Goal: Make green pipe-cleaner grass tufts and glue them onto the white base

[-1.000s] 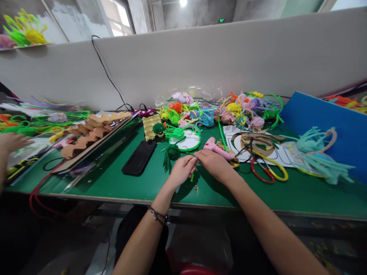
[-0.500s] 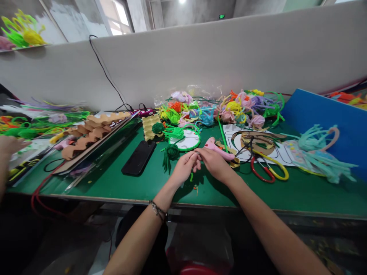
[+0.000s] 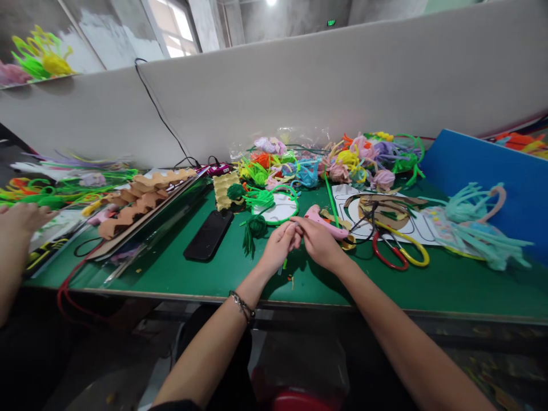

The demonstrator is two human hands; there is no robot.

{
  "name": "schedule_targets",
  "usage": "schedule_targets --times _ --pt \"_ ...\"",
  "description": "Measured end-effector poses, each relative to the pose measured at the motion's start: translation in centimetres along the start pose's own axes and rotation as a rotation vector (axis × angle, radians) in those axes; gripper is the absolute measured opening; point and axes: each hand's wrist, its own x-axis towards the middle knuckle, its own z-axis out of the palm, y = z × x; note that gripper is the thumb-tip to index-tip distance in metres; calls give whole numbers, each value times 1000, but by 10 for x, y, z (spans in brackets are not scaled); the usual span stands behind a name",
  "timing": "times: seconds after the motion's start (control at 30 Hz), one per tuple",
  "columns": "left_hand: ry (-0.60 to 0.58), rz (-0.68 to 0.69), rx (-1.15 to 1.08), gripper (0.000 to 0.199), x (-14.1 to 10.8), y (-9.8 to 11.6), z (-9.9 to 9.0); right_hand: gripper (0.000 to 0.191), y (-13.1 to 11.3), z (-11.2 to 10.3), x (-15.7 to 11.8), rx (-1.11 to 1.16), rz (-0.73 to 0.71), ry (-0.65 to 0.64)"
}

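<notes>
My left hand (image 3: 280,244) and my right hand (image 3: 315,240) meet above the green table (image 3: 240,274), fingertips pinched together. Whatever lies between the fingers is too small or hidden to name. Just beyond them is a white disc with a green fuzzy rim (image 3: 280,209), with green fuzzy pieces (image 3: 259,198) at its left. A dark green pompom (image 3: 257,226) lies left of my fingers. The pink glue gun (image 3: 323,222) rests right behind my right hand. Small scraps (image 3: 290,279) lie below my hands.
A black phone (image 3: 208,235) lies left; scissors with red and yellow handles (image 3: 400,251) lie right on a printed sheet (image 3: 419,228). Colourful fuzzy stems (image 3: 308,171) pile up at the back. A blue board (image 3: 488,177) stands right. Another person's hand (image 3: 23,220) is at far left.
The view has shifted slightly. My hands stay together with fingers pinched, a little changed in pose. The other person's hand shows more at the left.
</notes>
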Motion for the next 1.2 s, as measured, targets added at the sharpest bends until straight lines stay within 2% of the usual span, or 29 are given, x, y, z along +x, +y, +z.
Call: schedule_targets --times 0.33,0.47,0.63,0.77,0.87,0.97,1.1,1.2 --pt "167 58 104 34 -3 2 13 44 -3 3 1 54 27 19" --pt "126 45 95 30 -4 4 14 41 -1 -1 2 9 -33 41" --pt "31 -183 -14 24 -7 15 8 38 4 -3 1 -131 -88 28" --pt "-36 -456 -289 25 -6 32 3 46 1 0 0 -243 -43 -67" --pt "-93 -634 -382 27 -3 42 -2 44 -5 -6 1 -296 -14 -109" --pt "-107 -711 -384 24 1 46 -5 36 -10 -17 2 -352 23 -135" --pt "-58 -760 -370 20 3 45 -5 32 -11 -31 1 -547 196 -151" --pt "-32 -788 -352 15 1 45 -3 31 -8 -34 -2 -623 291 -147"
